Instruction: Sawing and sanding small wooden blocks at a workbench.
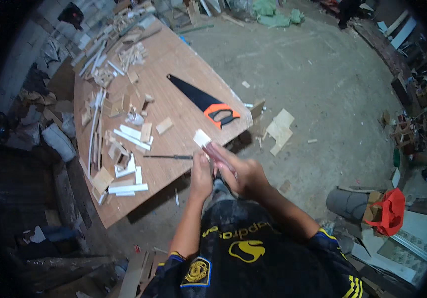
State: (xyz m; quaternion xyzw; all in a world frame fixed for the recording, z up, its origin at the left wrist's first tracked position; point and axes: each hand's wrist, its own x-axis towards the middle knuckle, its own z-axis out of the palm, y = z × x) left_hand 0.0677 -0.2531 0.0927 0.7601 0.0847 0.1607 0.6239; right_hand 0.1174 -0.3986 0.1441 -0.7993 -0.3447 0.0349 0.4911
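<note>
In front of my body, my right hand (246, 176) is closed round a short flat piece (202, 138) with a pale squared end and a reddish-brown side; its exact kind is unclear. My left hand (202, 176) is closed against the lower part of this piece, thumb up, so both hands meet there. A thin dark rod (169, 157) runs left from beside my left fingers over the table; whether that hand touches it, I cannot tell. Beyond my hands, a handsaw (201, 102) with a black blade and orange-black handle lies near the table's right corner.
The wooden table (173, 54) carries white strips (131, 137), small wood blocks (164, 125) and a heap of offcuts (134, 53). Wood scraps (279, 130) lie on the concrete floor right of it. A red bag (391, 212) and a grey bucket (346, 202) stand at the right.
</note>
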